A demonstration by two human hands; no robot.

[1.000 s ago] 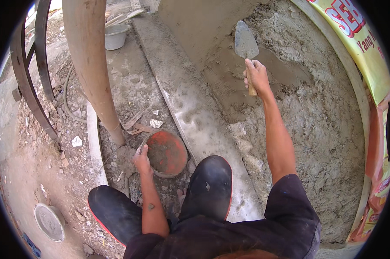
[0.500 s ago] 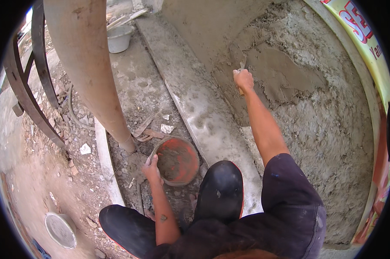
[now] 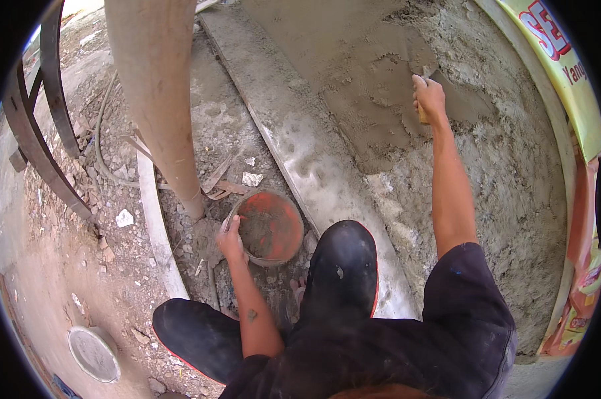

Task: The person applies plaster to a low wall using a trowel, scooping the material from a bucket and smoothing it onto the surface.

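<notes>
My right hand is closed round the light wooden handle of a trowel, whose blade rests against the wet mortar on the rough wall. The blade is only partly visible. Down by my knees, my left hand grips the rim of a bucket. Red shows on the bucket's inner side, and grey mortar lies in its bottom.
A concrete ledge runs along the wall's foot. Left of the bucket stands a thick post, with rubble and a hose beyond. A mortar-smeared basin sits lower left. A yellow banner hangs at the right.
My right hand with the trowel has moved right and slightly up across the wall, spreading the smeared mortar. My left hand stays on the bucket's rim. The view has shifted a little.
</notes>
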